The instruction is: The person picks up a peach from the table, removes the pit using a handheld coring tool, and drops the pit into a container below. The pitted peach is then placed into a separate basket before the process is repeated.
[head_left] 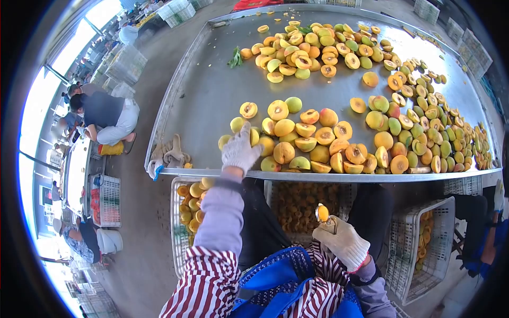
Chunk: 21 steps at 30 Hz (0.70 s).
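Halved stone fruit – yellow-orange, some with blushed or green skin; loose cluster on the near side of a metal table, more heaped at the back and right.
Left hand, pale glove: over the cluster's left end, fingers spread among the halves; whether it grips one, I cannot tell.
Right hand, gloved: closed around a small metal tool with a yellow tip – held below the table edge.
Crumpled cloth: table's near left corner.
Leafy sprig: beside the back heap.
Plastic crate, fruit inside: under the left forearm.
White bucket: floor, left.
Stacked crates, far left: too blurred to read any label.
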{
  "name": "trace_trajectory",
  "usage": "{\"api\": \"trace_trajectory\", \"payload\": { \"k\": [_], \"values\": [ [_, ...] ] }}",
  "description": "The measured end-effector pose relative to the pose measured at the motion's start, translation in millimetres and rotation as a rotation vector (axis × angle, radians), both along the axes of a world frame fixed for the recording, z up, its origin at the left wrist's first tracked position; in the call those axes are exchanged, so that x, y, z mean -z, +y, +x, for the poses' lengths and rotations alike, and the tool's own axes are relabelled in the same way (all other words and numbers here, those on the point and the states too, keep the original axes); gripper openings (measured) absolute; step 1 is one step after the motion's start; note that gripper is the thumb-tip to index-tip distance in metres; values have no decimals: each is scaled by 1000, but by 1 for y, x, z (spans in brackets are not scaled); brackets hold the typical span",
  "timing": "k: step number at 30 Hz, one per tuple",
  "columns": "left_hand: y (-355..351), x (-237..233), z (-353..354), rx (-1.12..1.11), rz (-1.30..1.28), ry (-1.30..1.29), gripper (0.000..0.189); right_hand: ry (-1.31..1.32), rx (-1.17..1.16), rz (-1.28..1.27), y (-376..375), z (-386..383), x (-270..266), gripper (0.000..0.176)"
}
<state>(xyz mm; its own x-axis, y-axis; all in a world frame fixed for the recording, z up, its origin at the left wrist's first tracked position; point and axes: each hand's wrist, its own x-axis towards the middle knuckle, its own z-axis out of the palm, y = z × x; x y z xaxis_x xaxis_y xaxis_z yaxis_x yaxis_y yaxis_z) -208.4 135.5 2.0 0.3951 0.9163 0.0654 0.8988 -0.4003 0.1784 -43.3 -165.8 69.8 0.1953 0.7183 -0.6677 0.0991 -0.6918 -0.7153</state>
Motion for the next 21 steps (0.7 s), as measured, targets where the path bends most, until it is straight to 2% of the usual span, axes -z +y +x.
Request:
{"api": "trace_trajectory", "payload": {
  "k": [1, 3, 4, 6, 7, 8, 10, 11, 12, 13, 14, 16, 18, 20, 21],
  "values": [
    [5, -11, 2, 2, 0, -1, 62, 17, 0, -4, 0, -2, 0, 40],
    [10, -37, 6, -160, -487, -424, 61, 30, 17, -10, 1, -3, -2, 40],
    [7, -44, 4, -150, -495, -421, 61, 0, -17, 3, 2, -4, -3, 39],
    [-13, -62, -5, -126, -766, -922, 54, -62, -92, 30, 5, -4, -3, 38],
    [-33, -74, -4, -17, -858, -916, 50, -256, -165, 130, 5, -5, 1, 37],
    [-61, -89, 0, 89, -952, -909, 47, -253, -159, 116, 6, -5, -3, 37],
    [-107, -93, 6, 726, -699, -722, 49, -611, -374, 450, 13, -5, -16, 32],
    [-112, -87, 3, 721, -709, -726, 49, -537, -247, 356, 14, -7, -10, 28],
    [-115, -81, 0, 713, -545, -645, 53, -533, -254, 350, 13, -7, -13, 28],
    [-117, -78, -3, 705, -378, -559, 57, -308, -42, 354, 12, -8, -19, 26],
    [-118, -79, -5, 704, -376, -558, 57, -84, 170, 356, 12, -7, -26, 26],
    [-120, -86, -10, 711, -318, -465, 61, -123, 162, 288, 9, -6, -43, 26],
    [-126, -91, -5, 779, -311, -512, 58, -169, 68, 360, 9, -12, -52, 26],
    [-134, -88, -3, 843, -403, -785, 60, -156, 41, 395, 10, -18, -55, 26],
    [-148, -88, -4, 684, -681, -973, 58, -161, 14, 429, 10, -22, -52, 27]
  ]
}}
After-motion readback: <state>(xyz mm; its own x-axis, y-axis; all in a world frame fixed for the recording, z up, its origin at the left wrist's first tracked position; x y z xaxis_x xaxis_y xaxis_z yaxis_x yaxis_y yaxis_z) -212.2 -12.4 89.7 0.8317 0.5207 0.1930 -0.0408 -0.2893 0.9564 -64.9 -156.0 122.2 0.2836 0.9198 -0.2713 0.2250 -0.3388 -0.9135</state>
